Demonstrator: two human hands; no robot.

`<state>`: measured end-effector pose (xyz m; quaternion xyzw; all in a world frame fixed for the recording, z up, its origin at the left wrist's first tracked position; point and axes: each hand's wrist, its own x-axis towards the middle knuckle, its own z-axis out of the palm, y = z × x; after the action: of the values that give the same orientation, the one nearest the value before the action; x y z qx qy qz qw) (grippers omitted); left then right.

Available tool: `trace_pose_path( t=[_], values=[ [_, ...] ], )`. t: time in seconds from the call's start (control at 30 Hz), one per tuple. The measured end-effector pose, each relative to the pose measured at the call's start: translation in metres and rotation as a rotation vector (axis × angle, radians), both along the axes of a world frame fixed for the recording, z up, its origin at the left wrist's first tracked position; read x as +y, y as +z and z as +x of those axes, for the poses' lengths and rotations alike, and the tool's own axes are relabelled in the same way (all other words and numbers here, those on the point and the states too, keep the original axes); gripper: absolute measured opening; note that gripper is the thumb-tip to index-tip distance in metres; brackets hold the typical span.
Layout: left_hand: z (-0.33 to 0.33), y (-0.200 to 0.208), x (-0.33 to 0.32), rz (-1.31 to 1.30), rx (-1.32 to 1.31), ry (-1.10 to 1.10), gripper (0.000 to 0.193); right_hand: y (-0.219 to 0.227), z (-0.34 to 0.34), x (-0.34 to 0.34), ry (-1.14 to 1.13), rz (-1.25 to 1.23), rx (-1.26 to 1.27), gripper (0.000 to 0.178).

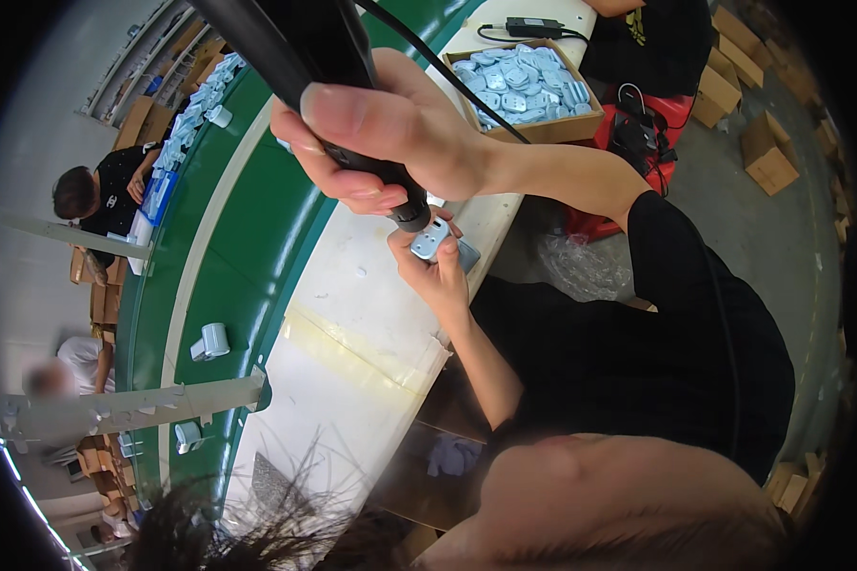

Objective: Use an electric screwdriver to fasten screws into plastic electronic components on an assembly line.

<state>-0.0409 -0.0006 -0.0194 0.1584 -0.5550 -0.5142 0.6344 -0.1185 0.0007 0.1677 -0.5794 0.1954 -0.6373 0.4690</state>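
Note:
My right hand (405,133) is wrapped round a black electric screwdriver (300,43), thumb along its side, with its nose pointing down. Below it, my left hand (440,278) grips a small light-blue plastic housing (429,241) with several holes in its face. The screwdriver's nose overlaps the upper edge of this housing; its bit is hidden, so contact cannot be told. Both hands are over the edge of the white worktable (352,276). A black cable (428,57) passes behind my right hand.
An open cardboard box (573,127) full of light-blue parts stands on the worktable near a black power adapter (533,27). A green conveyor (248,276) carries several pale-blue pieces (215,340). Black cables lie on a red stool (671,109). People work beyond the conveyor.

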Motion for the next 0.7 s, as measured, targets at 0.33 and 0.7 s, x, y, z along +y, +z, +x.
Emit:
trace_pose_path(
  t=[0.33,0.7],
  values=[
    [0.0041,-0.0072,0.0011,0.038,0.024,-0.020,0.050,-0.0091,0.0081,-0.0035,-0.006,-0.044,0.057,0.038],
    [-0.0015,-0.0017,-0.0001,0.041,0.049,-0.008,0.050,-0.0047,0.0042,-0.0046,-0.073,-0.065,0.085,0.040]
  ],
)
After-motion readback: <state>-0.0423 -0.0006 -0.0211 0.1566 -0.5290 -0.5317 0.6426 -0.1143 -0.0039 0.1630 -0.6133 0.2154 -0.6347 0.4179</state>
